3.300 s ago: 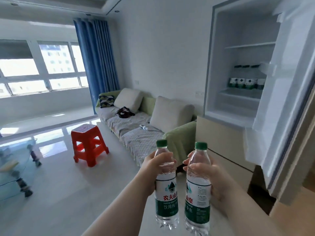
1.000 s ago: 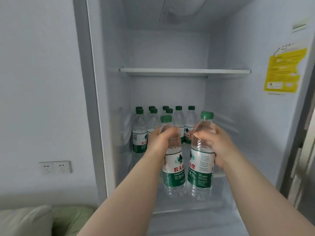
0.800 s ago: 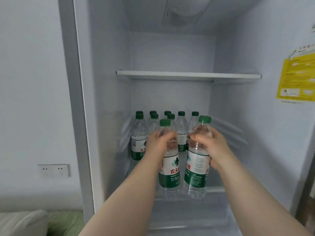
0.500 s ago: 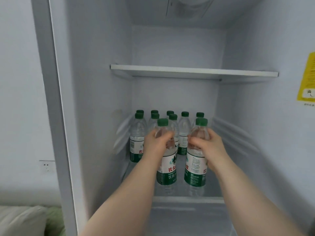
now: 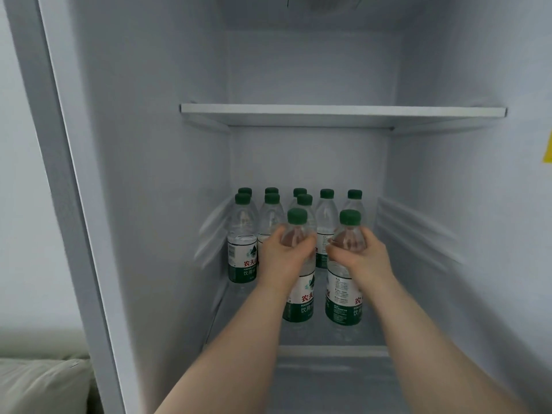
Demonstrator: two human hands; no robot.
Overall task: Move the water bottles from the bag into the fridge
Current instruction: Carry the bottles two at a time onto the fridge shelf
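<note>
Both my arms reach into the open fridge. My left hand (image 5: 282, 255) grips the upper body of a clear water bottle (image 5: 301, 303) with a green cap and green-white label. My right hand (image 5: 363, 259) grips a second, matching water bottle (image 5: 342, 303) right beside it. Both bottles stand upright, low over the glass shelf (image 5: 331, 351), just in front of several stored bottles (image 5: 242, 249) lined up in rows at the back. The bag is not in view.
An upper white shelf (image 5: 343, 110) spans the fridge above the bottles. The fridge's left frame (image 5: 68, 204) runs down the left. A pale cushion (image 5: 38, 383) shows at bottom left. A yellow sticker (image 5: 548, 150) marks the right inner wall.
I have come from the room up to the fridge. Both hands have pushed their bottles deeper in and lower, close to the stored rows.
</note>
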